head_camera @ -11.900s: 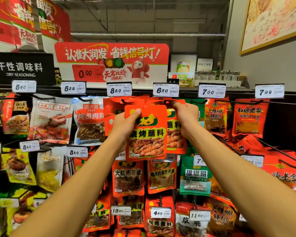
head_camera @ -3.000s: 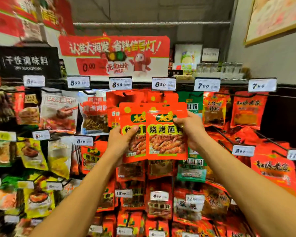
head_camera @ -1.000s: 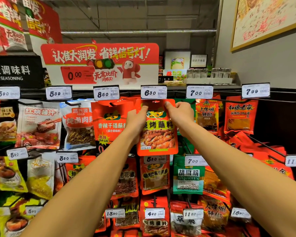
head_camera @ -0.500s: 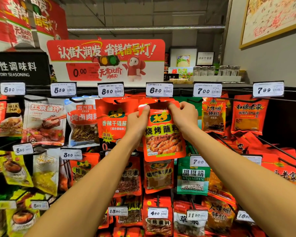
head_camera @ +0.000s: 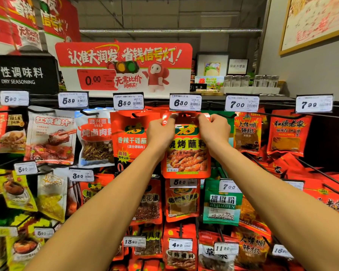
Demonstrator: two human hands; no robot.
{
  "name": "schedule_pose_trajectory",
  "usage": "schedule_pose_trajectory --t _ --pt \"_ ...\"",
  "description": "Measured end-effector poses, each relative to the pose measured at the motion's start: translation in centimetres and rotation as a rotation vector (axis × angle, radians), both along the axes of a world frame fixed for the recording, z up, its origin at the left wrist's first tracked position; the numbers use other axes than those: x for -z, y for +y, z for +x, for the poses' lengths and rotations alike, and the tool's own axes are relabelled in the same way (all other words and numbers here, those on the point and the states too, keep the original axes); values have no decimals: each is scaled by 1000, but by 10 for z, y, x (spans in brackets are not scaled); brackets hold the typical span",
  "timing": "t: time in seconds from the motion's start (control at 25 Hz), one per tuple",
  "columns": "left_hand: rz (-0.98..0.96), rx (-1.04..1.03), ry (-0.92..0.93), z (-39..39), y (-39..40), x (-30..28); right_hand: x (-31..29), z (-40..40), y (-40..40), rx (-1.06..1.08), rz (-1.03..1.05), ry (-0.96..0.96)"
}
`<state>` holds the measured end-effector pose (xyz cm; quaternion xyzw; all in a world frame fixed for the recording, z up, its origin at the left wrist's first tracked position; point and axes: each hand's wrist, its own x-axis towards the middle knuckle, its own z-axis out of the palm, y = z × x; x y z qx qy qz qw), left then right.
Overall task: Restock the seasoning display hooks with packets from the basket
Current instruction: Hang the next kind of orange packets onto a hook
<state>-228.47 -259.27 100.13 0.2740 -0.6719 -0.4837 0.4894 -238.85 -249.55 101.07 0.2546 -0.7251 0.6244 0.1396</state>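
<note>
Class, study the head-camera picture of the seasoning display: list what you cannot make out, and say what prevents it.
- Basket: outside the head view.
- Hook under the 6.30 price tag: hidden by the tag and the barbecue dip packet, so threading is unconfirmed.
- Packet's top corners: covered by the left hand and right hand.
- Barcode print: too small.

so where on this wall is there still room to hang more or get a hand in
Mostly at the right: dark bare backing beside the 7.99 packets, with bare hook rods below. Elsewhere packets overlap edge to edge, tightest where the left hand and right hand pinch the barbecue packet.
</note>
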Motion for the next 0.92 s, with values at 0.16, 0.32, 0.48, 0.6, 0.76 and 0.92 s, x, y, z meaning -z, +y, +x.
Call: schedule_pose_trajectory --t 0.16,0.32,0.48,0.6,0.76,0.92 --pt "33 -40 -23 -3 -5 3 0 -3 0 -12 26 -7" --pt "-10 -54 -55 5 -1 13 8 -6 3 -69 79 7" --pt "-274 -124 -129 20 13 41 31 -8 16 -178 95 26" --pt "-384 -121 -255 18 26 68 50 -5 15 -237 89 26" --pt "-370 -77 -250 -1 27 69 50 -12 -3 -193 48 -60" --pt "-349 -143 -294 -21 14 66 48 -35 -26 -169 70 -151"
